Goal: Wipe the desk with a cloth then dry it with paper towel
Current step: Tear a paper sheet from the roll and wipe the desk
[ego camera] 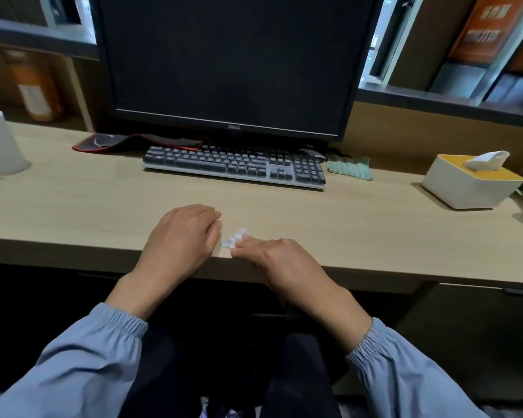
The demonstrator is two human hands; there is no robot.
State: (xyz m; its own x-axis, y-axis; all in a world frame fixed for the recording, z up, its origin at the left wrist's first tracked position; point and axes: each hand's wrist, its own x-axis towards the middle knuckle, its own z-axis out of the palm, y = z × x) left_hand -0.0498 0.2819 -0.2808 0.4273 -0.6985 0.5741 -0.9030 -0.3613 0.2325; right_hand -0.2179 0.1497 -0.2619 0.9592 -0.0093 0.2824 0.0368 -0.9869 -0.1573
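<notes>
Blue sleeves (88, 357) reach to the tabletop (73, 206), where a dark monitor (224, 55) stands behind a keyboard (233, 167). A green cloth (349, 170) lies just right of the keyboard. The left hand (184, 236) rests with its fingers curled under, its grip unclear. The right hand (281, 260) pinches a crumpled paper towel (235, 237) near the front edge.

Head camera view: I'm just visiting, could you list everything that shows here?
desk: one, light wood, across the view
monitor: one, black, back centre
keyboard: one, dark keys, before the monitor
mouse pad: one, black with red edge, left of keyboard
cloth: one, green, right of keyboard
tissue box: one, white with yellow top, far right
round object: one, white, far left
paper wad: one, white, near front edge
left hand: one, blue sleeve, rests on desk
right hand: one, blue sleeve, fingers pinch the paper wad
</notes>
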